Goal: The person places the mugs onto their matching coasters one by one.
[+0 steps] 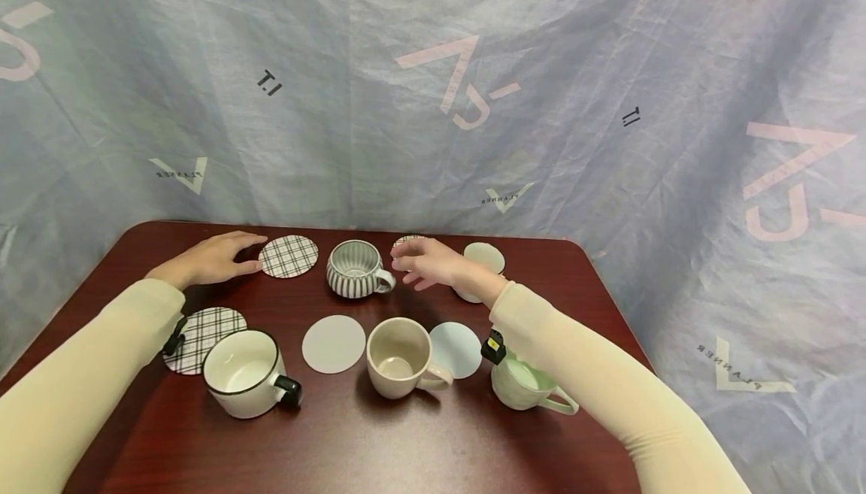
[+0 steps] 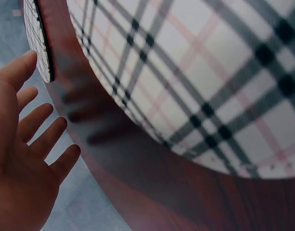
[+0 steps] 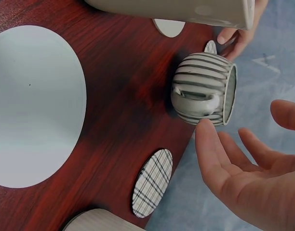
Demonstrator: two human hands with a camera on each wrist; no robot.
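Observation:
My left hand [image 1: 218,259] hovers with fingers extended at the left edge of a plaid round coaster [image 1: 289,256] at the back of the table. In the left wrist view that hand [image 2: 32,144] holds nothing. A grey-and-white striped mug [image 1: 355,270] stands just right of this coaster, its handle pointing right. Close to the handle is my right hand [image 1: 433,262], fingers loosely spread, overlapping another plaid coaster [image 1: 408,239]. The right wrist view shows this hand [image 3: 248,168] with nothing in it, its fingertips near the striped mug [image 3: 200,89].
In front stand a white mug with black rim [image 1: 245,375], a beige mug [image 1: 399,359] and a green mug [image 1: 524,383], partly under my right sleeve. A plaid coaster [image 1: 203,336], white coaster [image 1: 334,343] and pale blue coaster [image 1: 456,349] lie among them. My right wrist partly covers a pale cup [image 1: 483,256].

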